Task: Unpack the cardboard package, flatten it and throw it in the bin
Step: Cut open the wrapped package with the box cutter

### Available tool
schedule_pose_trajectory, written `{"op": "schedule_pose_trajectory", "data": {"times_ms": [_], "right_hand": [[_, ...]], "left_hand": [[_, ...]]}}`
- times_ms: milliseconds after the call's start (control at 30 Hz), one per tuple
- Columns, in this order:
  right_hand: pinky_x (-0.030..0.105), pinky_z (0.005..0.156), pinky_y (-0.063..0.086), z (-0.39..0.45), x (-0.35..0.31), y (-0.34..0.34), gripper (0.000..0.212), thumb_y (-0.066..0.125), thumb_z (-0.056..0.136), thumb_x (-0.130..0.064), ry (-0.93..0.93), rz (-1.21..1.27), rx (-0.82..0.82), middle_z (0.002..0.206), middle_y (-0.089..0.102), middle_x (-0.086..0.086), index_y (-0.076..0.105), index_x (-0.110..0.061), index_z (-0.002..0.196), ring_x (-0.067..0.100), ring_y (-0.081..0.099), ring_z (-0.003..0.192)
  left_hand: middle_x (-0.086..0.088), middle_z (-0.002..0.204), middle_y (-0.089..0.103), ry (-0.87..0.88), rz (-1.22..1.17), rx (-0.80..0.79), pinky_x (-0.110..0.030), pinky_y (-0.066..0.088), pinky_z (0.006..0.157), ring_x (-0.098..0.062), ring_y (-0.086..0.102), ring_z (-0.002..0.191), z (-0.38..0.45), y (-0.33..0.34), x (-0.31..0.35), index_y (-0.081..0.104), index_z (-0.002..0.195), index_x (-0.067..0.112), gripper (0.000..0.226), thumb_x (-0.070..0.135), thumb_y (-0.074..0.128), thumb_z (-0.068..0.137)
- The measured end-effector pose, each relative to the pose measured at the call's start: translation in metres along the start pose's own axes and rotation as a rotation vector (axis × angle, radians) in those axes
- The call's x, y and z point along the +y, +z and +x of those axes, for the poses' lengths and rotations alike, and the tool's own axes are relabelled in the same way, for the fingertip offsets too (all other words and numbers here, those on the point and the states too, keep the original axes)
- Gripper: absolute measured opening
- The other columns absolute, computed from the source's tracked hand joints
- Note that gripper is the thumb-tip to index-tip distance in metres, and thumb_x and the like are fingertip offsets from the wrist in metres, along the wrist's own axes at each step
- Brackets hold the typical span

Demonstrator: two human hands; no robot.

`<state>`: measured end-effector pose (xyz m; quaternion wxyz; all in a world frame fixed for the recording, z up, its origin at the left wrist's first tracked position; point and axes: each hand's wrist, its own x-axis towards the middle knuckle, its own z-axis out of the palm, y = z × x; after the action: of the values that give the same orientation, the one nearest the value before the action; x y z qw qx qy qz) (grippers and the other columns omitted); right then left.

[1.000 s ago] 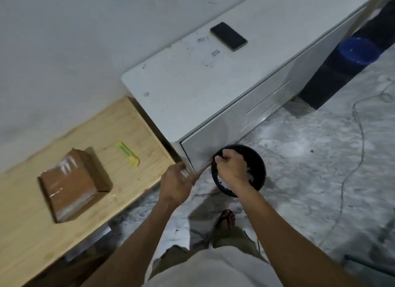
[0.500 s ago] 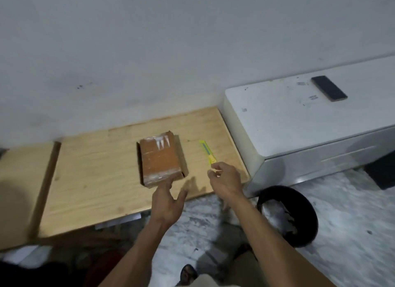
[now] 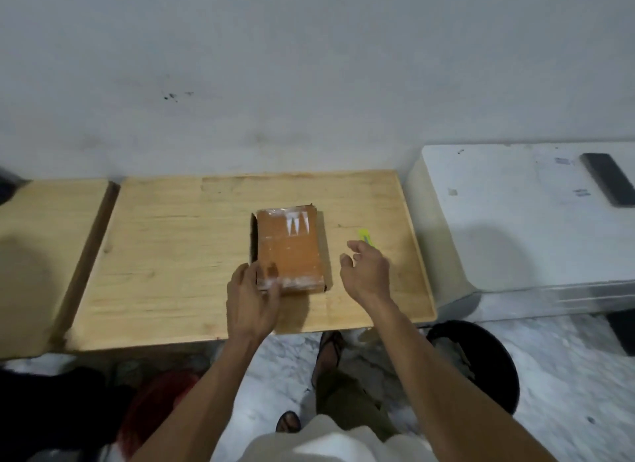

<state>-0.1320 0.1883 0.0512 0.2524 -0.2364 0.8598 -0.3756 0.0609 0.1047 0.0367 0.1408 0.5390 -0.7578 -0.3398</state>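
Note:
A brown cardboard package (image 3: 292, 252), wrapped in clear tape, lies flat in the middle of the wooden table (image 3: 165, 255). My left hand (image 3: 252, 298) touches the package's near left corner with its fingers spread. My right hand (image 3: 366, 272) hovers open just right of the package, holding nothing. A yellow-green box cutter (image 3: 365, 237) lies on the table behind my right hand, partly hidden by the fingers. The black round bin (image 3: 481, 362) stands on the floor at the lower right, under the table's right end.
A white cabinet (image 3: 515, 221) stands right of the table with a black phone (image 3: 608, 183) on top. A second wooden surface (image 3: 41, 248) adjoins on the left. The wall runs behind. Dark and red objects (image 3: 154, 403) lie on the marble floor below.
My view swung left from the bin to the table. Both hands left the bin area and reached over the table; the left hand now touches the package.

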Motion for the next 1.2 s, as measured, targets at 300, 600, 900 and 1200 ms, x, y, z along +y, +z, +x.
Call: {"op": "schedule_pose_trajectory", "data": {"times_ms": [300,600,900,1200], "right_hand": [[0.03,0.096,0.044,0.087,0.025,0.002,0.036,0.058,0.092,-0.013,0.15,-0.129,0.107,0.129,0.06,0.012,0.059,-0.01,0.129,0.028,0.055,0.122],[0.04,0.091,0.046,0.108,0.054,0.013,0.033,0.057,0.093,-0.016,0.263,-0.292,0.079,0.122,0.057,0.016,0.059,-0.012,0.126,0.034,0.05,0.117],[0.042,0.089,0.047,0.115,0.059,0.022,0.028,0.062,0.087,-0.012,0.233,-0.367,0.052,0.114,0.056,0.018,0.062,-0.009,0.114,0.038,0.051,0.112],[0.025,0.054,0.04,0.123,0.02,0.017,0.018,0.051,0.099,-0.028,0.126,-0.101,-0.005,0.078,0.064,0.005,0.05,-0.015,0.112,0.016,0.055,0.056]], "left_hand": [[-0.017,0.159,0.024,-0.124,0.144,-0.007,-0.057,0.04,0.104,-0.041,0.03,0.143,0.068,0.036,0.005,0.039,0.143,0.023,0.061,0.05,0.059,0.092],[-0.014,0.162,0.019,-0.203,0.164,0.002,-0.06,0.034,0.111,-0.038,0.026,0.145,0.079,0.068,0.006,0.016,0.156,0.017,0.086,0.062,0.051,0.092],[-0.014,0.163,0.017,-0.216,0.213,-0.019,-0.057,0.031,0.112,-0.036,0.029,0.145,0.078,0.07,0.014,0.009,0.158,0.019,0.083,0.065,0.037,0.094],[-0.015,0.164,0.013,-0.219,0.351,-0.007,-0.057,0.032,0.112,-0.036,0.028,0.144,0.076,0.078,0.015,0.008,0.159,0.023,0.073,0.058,0.033,0.1]]}}
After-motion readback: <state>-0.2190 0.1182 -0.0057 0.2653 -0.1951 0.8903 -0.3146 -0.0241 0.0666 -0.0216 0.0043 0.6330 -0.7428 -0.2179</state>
